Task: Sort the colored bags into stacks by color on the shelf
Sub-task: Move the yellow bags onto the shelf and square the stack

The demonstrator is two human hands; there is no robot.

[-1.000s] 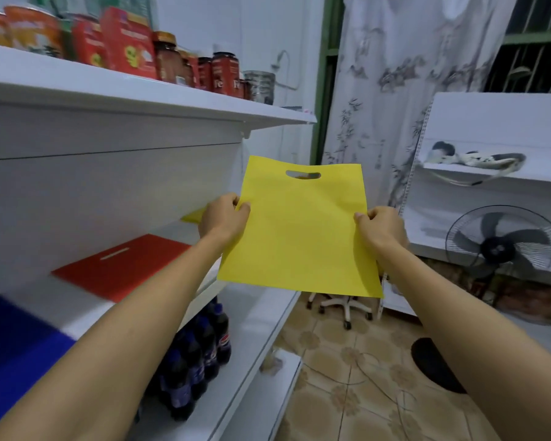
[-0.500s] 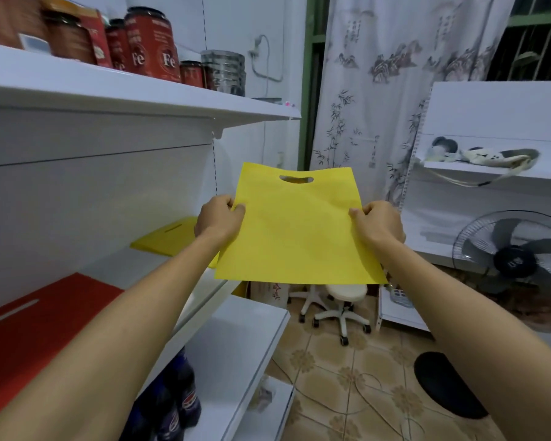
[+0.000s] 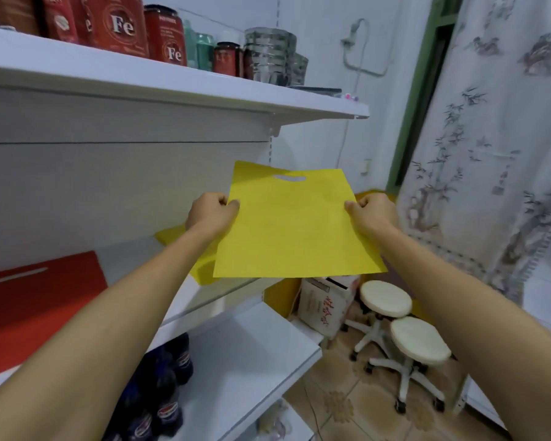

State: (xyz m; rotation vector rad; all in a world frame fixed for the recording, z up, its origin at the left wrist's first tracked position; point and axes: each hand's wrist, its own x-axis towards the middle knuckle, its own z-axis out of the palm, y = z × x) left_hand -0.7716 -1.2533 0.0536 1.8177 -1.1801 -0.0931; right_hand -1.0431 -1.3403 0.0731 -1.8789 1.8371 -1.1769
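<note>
Over shelf (image 3: 128, 253) edge: yellow bag (image 3: 296, 227), held flat, handle slot away from me.
L grip (image 3: 210, 214): I pinch bag's left edge.
R grip (image 3: 371, 213): pinches right edge.
Yellow stack (image 3: 172, 233): on shelf, partly under bag.
Red bag (image 3: 39, 300): on shelf, further left.

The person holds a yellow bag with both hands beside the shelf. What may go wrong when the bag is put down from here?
1. The held yellow bag hangs partly beyond the shelf edge; let go here, it might slide to the floor.
2. This bag and the left hand hide most of the yellow stack, so it may land crooked on it.
</note>
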